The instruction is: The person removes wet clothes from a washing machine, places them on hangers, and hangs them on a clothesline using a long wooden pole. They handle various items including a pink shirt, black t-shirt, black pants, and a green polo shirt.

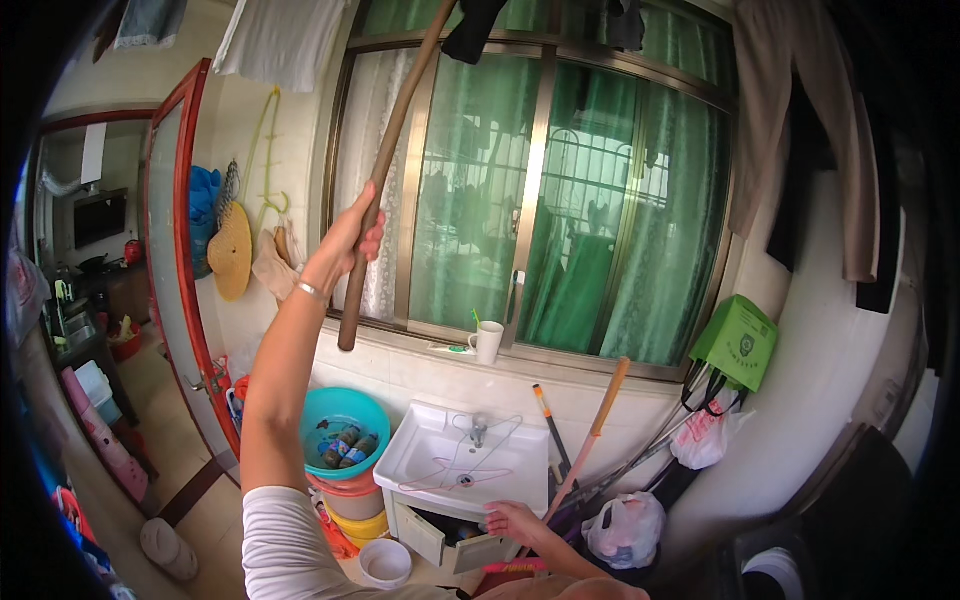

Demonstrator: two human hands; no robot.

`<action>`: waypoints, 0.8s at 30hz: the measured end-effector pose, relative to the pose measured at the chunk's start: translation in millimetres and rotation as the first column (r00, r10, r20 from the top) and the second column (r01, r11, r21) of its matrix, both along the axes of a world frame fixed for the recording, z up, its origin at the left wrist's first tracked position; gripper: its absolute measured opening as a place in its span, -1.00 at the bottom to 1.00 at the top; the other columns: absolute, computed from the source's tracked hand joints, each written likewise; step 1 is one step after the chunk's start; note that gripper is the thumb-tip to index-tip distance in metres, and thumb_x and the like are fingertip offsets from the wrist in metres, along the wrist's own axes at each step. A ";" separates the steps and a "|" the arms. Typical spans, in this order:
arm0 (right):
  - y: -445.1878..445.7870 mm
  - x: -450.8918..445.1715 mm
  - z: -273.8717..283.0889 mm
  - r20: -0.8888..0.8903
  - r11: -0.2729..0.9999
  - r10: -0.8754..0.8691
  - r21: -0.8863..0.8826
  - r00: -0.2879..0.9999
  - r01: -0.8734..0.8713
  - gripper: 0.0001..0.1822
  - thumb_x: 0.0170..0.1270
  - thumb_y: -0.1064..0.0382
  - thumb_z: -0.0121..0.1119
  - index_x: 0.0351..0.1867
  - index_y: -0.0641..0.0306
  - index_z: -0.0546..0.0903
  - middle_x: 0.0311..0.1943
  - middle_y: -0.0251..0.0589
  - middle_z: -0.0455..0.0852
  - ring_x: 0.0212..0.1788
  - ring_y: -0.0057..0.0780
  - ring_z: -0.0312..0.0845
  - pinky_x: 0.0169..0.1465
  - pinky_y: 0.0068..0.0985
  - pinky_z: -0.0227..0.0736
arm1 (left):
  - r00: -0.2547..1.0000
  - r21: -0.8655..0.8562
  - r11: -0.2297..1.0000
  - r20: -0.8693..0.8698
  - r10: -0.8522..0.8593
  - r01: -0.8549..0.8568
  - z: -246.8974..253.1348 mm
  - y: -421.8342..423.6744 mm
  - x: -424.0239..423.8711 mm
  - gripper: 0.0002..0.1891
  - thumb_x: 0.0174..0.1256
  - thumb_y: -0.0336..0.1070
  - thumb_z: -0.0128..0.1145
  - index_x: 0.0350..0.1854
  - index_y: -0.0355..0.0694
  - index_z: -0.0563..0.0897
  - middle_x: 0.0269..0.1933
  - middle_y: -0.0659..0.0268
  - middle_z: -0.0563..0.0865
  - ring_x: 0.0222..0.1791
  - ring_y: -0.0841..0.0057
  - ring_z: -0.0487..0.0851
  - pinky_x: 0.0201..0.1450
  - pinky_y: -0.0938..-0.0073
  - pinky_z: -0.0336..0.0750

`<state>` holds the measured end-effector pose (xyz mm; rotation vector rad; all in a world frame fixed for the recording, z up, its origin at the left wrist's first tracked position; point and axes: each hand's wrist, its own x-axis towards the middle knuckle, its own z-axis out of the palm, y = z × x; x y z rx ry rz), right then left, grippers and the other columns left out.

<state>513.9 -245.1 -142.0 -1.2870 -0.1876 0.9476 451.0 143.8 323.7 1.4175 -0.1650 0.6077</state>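
Observation:
My left hand [358, 236], with a bracelet at the wrist, is raised in front of the window and grips a long brown pole [390, 142] near its lower end. The pole's top runs out of view among hanging laundry, beside a dark garment [474, 30]. My right hand [517, 521] is low, just in front of the white washbasin [394, 461], its fingers slightly bent with nothing seen in them. Wire clothes hangers [491, 472] lie across the basin. A teal tub [307, 420] with several items inside stands left of the basin.
White mug [489, 343] on the window ledge. Open red-framed door [180, 225] at left; straw hat [229, 251] on the wall. Green bag [739, 341], long-handled tools [574, 472] and a plastic bag [626, 529] at right. Trousers [817, 112] hang upper right. White bowl [385, 562] on the floor.

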 end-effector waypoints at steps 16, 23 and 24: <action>-43.0 -10.3 -107.8 -0.181 0.995 -0.016 0.093 0.983 0.033 -0.78 0.43 0.15 0.10 -0.11 0.20 0.66 -0.41 -0.29 0.71 -0.41 -0.43 0.65 -0.28 -0.41 0.64 | 0.948 -0.033 0.960 -0.170 0.267 -0.277 -260.1 -45.1 -34.6 -0.50 0.51 0.22 -0.05 -0.42 -0.15 0.44 -0.68 0.48 0.34 -0.80 0.72 0.23 -0.76 0.64 0.15; -49.4 -55.4 -146.2 -0.425 0.996 -0.082 0.003 0.901 0.092 -0.78 0.44 0.21 0.04 -0.08 0.27 0.62 -0.42 -0.26 0.67 -0.43 -0.43 0.60 -0.32 -0.42 0.57 | 0.794 0.126 0.879 -0.386 0.470 -0.460 -480.3 -79.6 -59.8 -0.57 0.49 0.14 0.04 -0.32 -0.18 0.45 -0.63 0.51 0.39 -0.72 0.71 0.37 -0.70 0.58 0.29; -47.7 -62.0 -146.7 -0.451 0.994 -0.107 -0.015 0.886 0.113 -0.78 0.43 0.22 0.04 -0.07 0.27 0.61 -0.42 -0.26 0.67 -0.43 -0.43 0.59 -0.32 -0.42 0.56 | 0.799 0.103 0.900 -0.426 0.424 -0.423 -501.3 -90.3 -65.3 -0.57 0.49 0.13 0.04 -0.27 -0.20 0.46 -0.61 0.51 0.40 -0.69 0.72 0.38 -0.66 0.61 0.31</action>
